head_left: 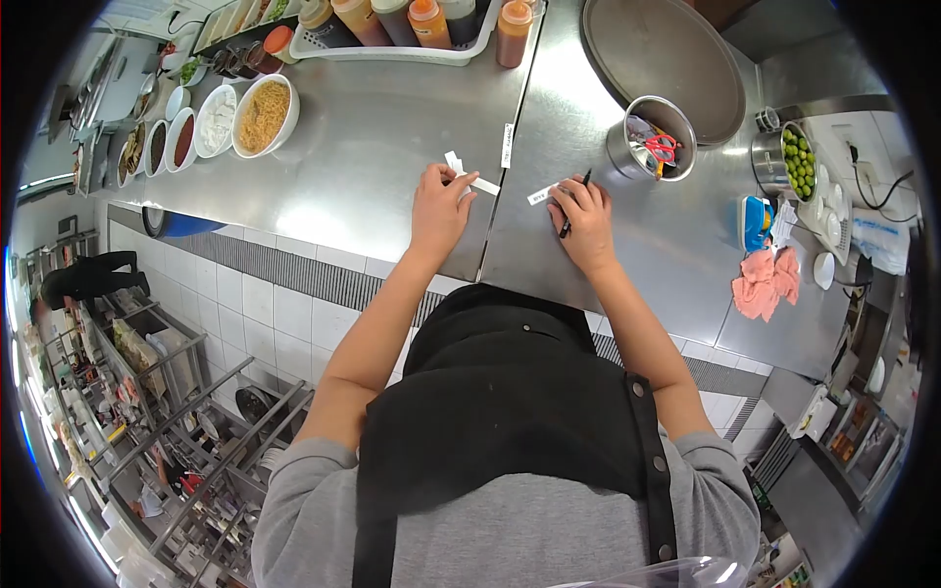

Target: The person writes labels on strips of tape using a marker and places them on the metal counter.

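Observation:
My left hand [443, 208] is over the steel counter [392, 127], its fingers closed on white paper strips [483, 183] that stick out past the fingertips. My right hand [585, 218] holds a black marker [566, 227] and rests on the counter farther right. At its fingertips is a white label [540, 196] with dark writing. Another written label [507, 145] lies beyond and between my hands, near the counter seam.
White bowls of ingredients [266, 116] line the left side. Sauce bottles in a white basket [392, 51] stand at the back. To the right are a metal pot [627, 147] of tools, a round tray [667, 59], limes [799, 165] and a pink cloth [765, 284]. A person [93, 277] is far left.

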Demonstrator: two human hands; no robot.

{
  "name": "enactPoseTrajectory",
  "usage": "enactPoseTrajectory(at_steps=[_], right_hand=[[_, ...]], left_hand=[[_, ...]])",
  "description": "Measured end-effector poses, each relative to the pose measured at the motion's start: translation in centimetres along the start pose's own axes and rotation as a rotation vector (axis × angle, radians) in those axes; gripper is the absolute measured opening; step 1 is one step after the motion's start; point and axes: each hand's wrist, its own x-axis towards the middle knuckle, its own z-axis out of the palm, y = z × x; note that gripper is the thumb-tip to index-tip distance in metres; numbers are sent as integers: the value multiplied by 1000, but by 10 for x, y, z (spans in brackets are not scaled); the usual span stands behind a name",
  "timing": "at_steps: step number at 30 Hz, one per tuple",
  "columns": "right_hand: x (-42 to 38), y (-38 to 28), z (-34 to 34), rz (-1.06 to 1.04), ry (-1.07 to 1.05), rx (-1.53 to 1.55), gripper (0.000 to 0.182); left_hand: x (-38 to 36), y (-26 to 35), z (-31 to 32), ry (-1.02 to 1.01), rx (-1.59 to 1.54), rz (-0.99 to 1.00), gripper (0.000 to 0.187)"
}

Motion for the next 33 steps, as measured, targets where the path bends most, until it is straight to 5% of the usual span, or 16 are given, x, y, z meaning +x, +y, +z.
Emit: enactPoseTrajectory(at_steps=[13, 22, 33], right_hand=[[58, 22, 26, -99, -82, 5, 33], [26, 14, 3, -63, 137, 123, 33], [13, -35, 21, -169, 43, 114, 33]], left_hand=[[22, -4, -4, -142, 145, 109, 18], [34, -12, 4, -319, 150, 129, 21], [24, -6, 6, -224, 130, 195, 18]])
